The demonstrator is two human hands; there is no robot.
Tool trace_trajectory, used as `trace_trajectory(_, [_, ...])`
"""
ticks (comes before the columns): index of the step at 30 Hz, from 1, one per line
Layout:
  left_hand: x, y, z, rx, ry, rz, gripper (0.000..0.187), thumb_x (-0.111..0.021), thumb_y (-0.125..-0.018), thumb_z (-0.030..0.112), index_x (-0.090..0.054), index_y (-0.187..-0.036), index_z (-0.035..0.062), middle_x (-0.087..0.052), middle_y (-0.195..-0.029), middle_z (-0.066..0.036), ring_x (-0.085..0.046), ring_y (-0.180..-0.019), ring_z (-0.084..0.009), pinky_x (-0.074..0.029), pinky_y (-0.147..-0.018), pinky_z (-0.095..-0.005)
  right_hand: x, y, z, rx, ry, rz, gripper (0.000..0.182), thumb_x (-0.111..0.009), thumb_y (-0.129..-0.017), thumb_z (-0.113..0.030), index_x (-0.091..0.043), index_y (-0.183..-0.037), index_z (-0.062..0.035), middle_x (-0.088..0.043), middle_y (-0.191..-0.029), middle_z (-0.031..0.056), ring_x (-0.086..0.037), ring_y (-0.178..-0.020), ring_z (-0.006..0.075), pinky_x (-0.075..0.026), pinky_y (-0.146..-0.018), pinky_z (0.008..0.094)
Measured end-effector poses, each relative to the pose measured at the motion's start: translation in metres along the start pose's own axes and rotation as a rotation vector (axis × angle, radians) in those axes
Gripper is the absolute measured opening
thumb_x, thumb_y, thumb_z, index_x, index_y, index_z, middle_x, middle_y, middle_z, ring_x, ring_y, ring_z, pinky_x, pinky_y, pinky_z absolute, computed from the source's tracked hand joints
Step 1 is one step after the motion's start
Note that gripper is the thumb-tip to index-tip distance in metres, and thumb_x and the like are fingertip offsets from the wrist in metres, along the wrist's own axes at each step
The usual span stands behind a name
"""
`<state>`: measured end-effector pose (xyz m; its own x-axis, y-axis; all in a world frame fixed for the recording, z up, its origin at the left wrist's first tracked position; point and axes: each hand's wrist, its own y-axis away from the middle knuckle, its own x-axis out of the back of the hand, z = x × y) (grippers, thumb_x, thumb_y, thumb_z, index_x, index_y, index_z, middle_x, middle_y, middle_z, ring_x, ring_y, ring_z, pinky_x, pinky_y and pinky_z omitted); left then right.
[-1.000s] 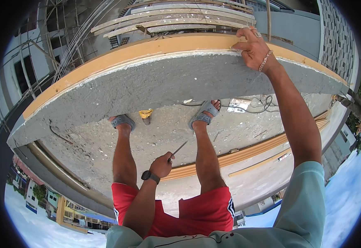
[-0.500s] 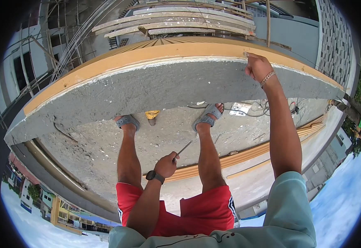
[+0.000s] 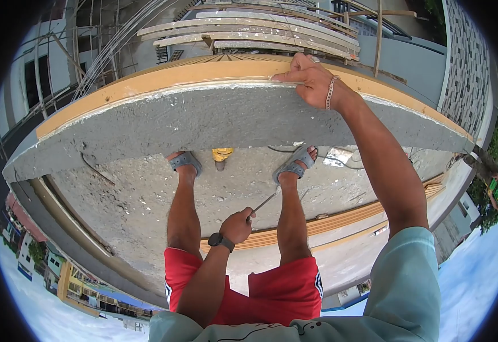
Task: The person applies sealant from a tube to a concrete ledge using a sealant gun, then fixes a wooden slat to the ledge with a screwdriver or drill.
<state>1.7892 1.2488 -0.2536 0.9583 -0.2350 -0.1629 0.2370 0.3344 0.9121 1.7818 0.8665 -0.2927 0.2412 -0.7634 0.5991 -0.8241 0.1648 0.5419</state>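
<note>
Left fingers (image 3: 244,219) tight round slim rod (image 3: 265,203), right fingers (image 3: 290,76) apart on smooth orange trim (image 3: 203,72)

a teal shirt (image 3: 402,279), red shorts (image 3: 286,289) and grey, seemingly rubber sandals (image 3: 187,163) are worn.

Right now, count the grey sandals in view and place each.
2, both worn: the left sandal, left of the yellow tool; the right sandal, seen past the thin rod in the left hand. The grey ledge could hide others.
</note>
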Motion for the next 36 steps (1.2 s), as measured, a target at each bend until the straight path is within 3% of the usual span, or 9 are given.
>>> trace_trajectory(6, [-0.003, -0.002, -0.001, -0.016, -0.010, 0.011, 0.023, -0.046, -0.080, 0.009, -0.052, -0.103, 0.0094, -0.061, -0.087, -0.018, -0.058, -0.083, -0.0345, -0.045, -0.070, -0.0432, -0.003, 0.003, 0.016, 0.045, 0.116, -0.010, 0.059, -0.043, -0.065, 0.007, -0.063, -0.111, -0.0250, -0.037, -0.084, 0.0041, -0.042, -0.085, 0.0189, -0.037, -0.082, 0.0303])
trace_trajectory(9, [-0.004, -0.003, 0.000, -0.026, -0.026, 0.013, 0.023, -0.046, -0.080, 0.009, -0.052, -0.102, 0.0096, -0.061, -0.087, -0.018, -0.058, -0.083, -0.0346, -0.045, -0.070, -0.0433, -0.001, 0.008, 0.030, 0.144, 0.216, 0.044, 0.052, -0.044, -0.068, 0.000, -0.064, -0.108, -0.0267, -0.042, -0.084, 0.0049, -0.045, -0.082, 0.0195, -0.039, -0.075, 0.0313])
trace_trajectory(12, [-0.004, -0.002, 0.003, -0.009, -0.038, 0.004, 0.023, -0.046, -0.080, 0.009, -0.052, -0.102, 0.0098, -0.061, -0.087, -0.018, -0.058, -0.083, -0.0347, -0.045, -0.070, -0.0433, 0.007, 0.015, 0.035, 0.093, 0.180, -0.020, 0.059, -0.045, -0.062, 0.006, -0.064, -0.109, -0.0251, -0.038, -0.084, 0.0039, -0.042, -0.083, 0.0195, -0.037, -0.076, 0.0302])
trace_trajectory(15, [-0.007, -0.005, 0.003, -0.006, -0.051, 0.009, 0.022, -0.046, -0.081, 0.009, -0.052, -0.102, 0.0099, -0.061, -0.087, -0.018, -0.058, -0.083, -0.0347, -0.045, -0.069, -0.0433, 0.011, 0.020, 0.044, 0.120, 0.214, 0.008, 0.050, -0.046, -0.067, 0.000, -0.066, -0.104, -0.0257, -0.040, -0.081, 0.0041, -0.045, -0.079, 0.0185, -0.039, -0.072, 0.0309])
trace_trajectory(21, [-0.013, -0.007, 0.002, 0.010, -0.058, -0.001, 0.019, -0.048, -0.082, 0.009, -0.052, -0.101, 0.0088, -0.061, -0.088, -0.018, -0.059, -0.083, -0.0334, -0.045, -0.070, -0.0396, 0.010, 0.032, 0.061, 0.132, 0.167, 0.095, 0.054, -0.044, -0.060, 0.005, -0.066, -0.105, -0.0170, -0.040, -0.087, 0.0064, -0.045, -0.086, 0.0219, -0.040, -0.077, 0.0327])
trace_trajectory(23, [-0.013, -0.008, 0.002, 0.008, -0.052, 0.002, 0.019, -0.048, -0.082, 0.009, -0.052, -0.101, 0.0089, -0.061, -0.088, -0.018, -0.059, -0.083, -0.0331, -0.045, -0.070, -0.0394, 0.007, 0.028, 0.048, 0.123, -0.034, 0.139, 0.053, -0.044, -0.060, 0.006, -0.066, -0.104, -0.0140, -0.040, -0.089, 0.0072, -0.045, -0.088, 0.0226, -0.040, -0.081, 0.0334])
trace_trajectory(27, [-0.011, -0.008, 0.004, 0.022, -0.068, -0.009, 0.022, -0.046, -0.081, 0.009, -0.052, -0.102, 0.0099, -0.062, -0.088, -0.017, -0.059, -0.084, -0.0340, -0.045, -0.069, -0.0429, 0.000, 0.008, 0.024, 0.136, -0.049, 0.117, 0.053, -0.043, -0.063, 0.006, -0.065, -0.105, -0.0157, -0.040, -0.090, 0.0073, -0.046, -0.089, 0.0221, -0.040, -0.081, 0.0328])
trace_trajectory(29, [-0.010, -0.008, 0.003, 0.030, -0.057, -0.009, 0.022, -0.046, -0.081, 0.009, -0.052, -0.102, 0.0099, -0.061, -0.088, -0.017, -0.059, -0.084, -0.0341, -0.045, -0.069, -0.0430, -0.004, -0.003, 0.020, 0.137, -0.006, 0.095, 0.046, -0.044, -0.070, -0.003, -0.065, -0.106, -0.0223, -0.043, -0.089, 0.0063, -0.049, -0.082, 0.0217, -0.042, -0.077, 0.0323])
trace_trajectory(36, [-0.011, -0.008, 0.005, 0.030, -0.029, -0.010, 0.019, -0.047, -0.083, 0.009, -0.051, -0.101, 0.0087, -0.060, -0.087, -0.018, -0.058, -0.083, -0.0335, -0.044, -0.071, -0.0394, -0.001, -0.012, 0.009, 0.123, 0.079, -0.018, 0.049, -0.045, -0.068, 0.003, -0.065, -0.106, -0.0202, -0.041, -0.089, 0.0058, -0.048, -0.082, 0.0205, -0.041, -0.077, 0.0324])
